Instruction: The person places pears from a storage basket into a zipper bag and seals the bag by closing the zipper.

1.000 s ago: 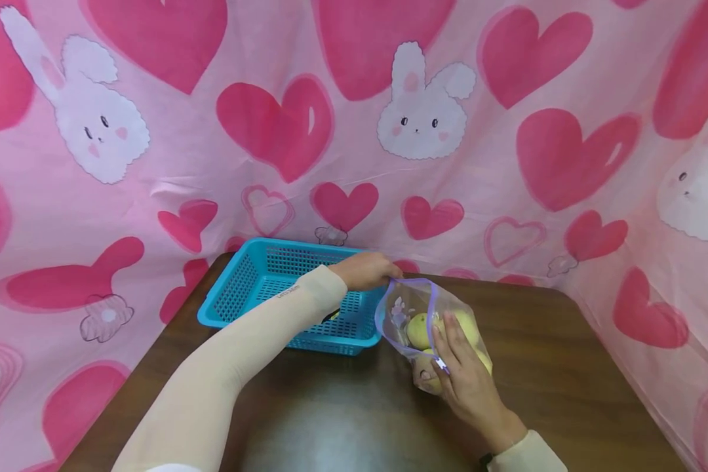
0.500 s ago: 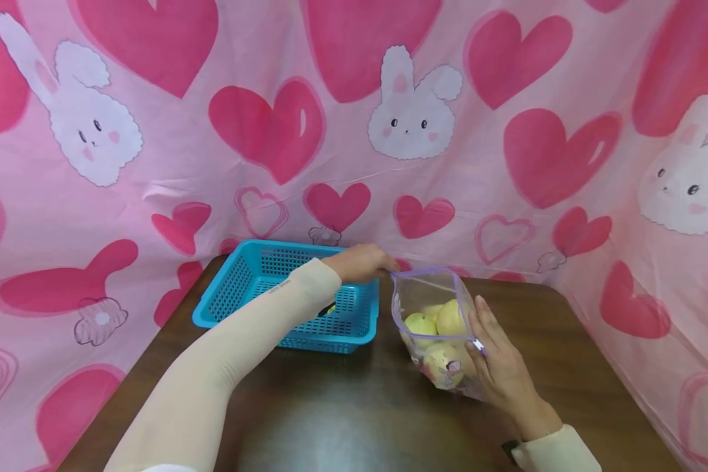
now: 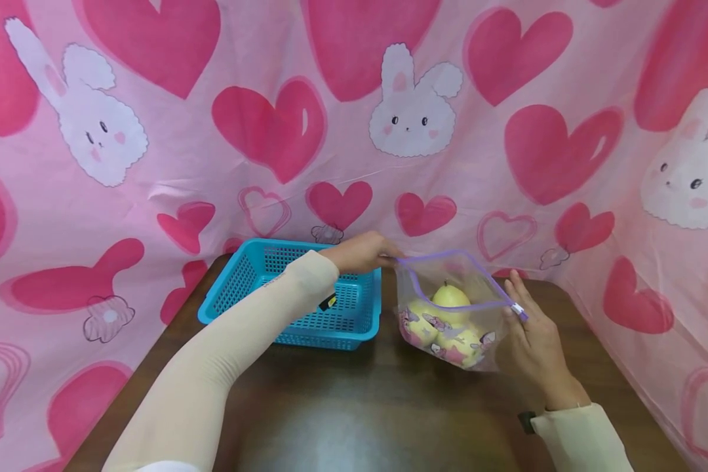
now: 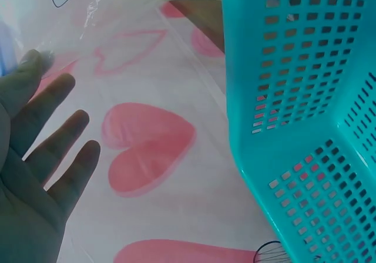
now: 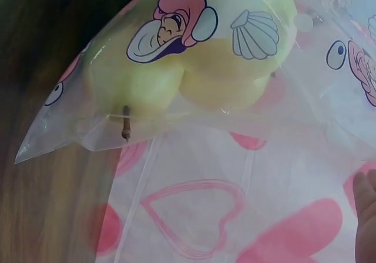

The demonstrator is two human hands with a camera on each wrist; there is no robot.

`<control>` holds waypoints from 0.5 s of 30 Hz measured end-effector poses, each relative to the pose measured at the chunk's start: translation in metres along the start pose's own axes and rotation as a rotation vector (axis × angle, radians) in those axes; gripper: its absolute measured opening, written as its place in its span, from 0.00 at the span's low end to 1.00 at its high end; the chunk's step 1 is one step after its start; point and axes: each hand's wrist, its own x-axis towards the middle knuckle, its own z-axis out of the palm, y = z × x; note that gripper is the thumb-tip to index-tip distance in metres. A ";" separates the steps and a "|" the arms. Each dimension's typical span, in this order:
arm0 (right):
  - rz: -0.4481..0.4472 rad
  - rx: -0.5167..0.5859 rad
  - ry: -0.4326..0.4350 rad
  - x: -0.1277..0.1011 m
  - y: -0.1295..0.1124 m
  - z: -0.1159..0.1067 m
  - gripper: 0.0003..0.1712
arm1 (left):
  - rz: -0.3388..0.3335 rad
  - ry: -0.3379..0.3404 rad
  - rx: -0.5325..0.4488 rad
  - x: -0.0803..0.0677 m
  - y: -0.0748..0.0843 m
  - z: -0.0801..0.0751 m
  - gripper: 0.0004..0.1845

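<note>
Head view showed the left hand [image 3: 362, 254] pinching the zip bag [image 3: 448, 314] rim and the right hand [image 3: 533, 341] gripping its slider corner, so honestly the pears [image 3: 448, 296] looked ready to roll out if either grip slipped.

Lighting: bright, even and diffuse, seemingly from above; colours saturated. Glare: a pale sheen on the dark table [image 3: 354, 419] near the bottom edge of the head view. Shadows: soft, short, under the basket [image 3: 307, 308] and the clear bag [image 3: 454, 314]. Head view: sharp at centre, with wide-angle bending of the backdrop towards the edges. Left wrist view: hazy, washed out, the left hand [image 4: 35, 157] greyish and soft behind plastic film. Right wrist view: close and soft, lower half blurred, upper left corner dark.
</note>
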 end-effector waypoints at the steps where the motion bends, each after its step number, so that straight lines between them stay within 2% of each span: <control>1: 0.005 0.004 0.000 0.001 0.001 -0.001 0.27 | 0.002 0.005 -0.011 0.000 0.000 0.000 0.19; 6: 0.042 0.035 -0.029 0.005 0.006 -0.008 0.27 | -0.001 0.008 -0.081 -0.002 0.001 -0.002 0.17; 12: 0.115 0.059 -0.066 0.007 0.009 -0.018 0.26 | -0.074 -0.004 -0.164 -0.005 0.007 -0.003 0.16; 15: 0.138 0.076 -0.054 0.007 0.011 -0.022 0.26 | -0.083 0.009 -0.212 -0.007 0.008 -0.003 0.15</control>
